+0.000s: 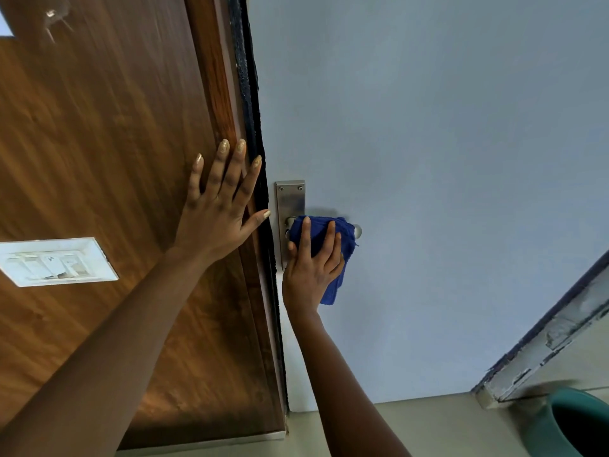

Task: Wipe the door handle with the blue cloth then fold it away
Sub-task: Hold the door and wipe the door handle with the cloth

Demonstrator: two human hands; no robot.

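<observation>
A steel door handle point(357, 230) on a steel backplate point(290, 202) sits on a pale blue-grey door point(428, 143). The blue cloth point(318, 234) is wrapped over the lever, and only the lever's two ends show. My right hand point(313, 262) grips the cloth around the lever from below, with a loose corner of cloth hanging beside my palm. My left hand point(220, 202) lies flat with its fingers spread on the brown wooden panel point(99, 143) left of the door, fingertips near the dark door edge.
A white switch plate point(56, 262) is mounted on the wooden panel at the left. A green bucket point(573, 423) stands on the floor at the bottom right, below a worn white frame point(543, 338). Beige floor point(428, 427) runs along the door's foot.
</observation>
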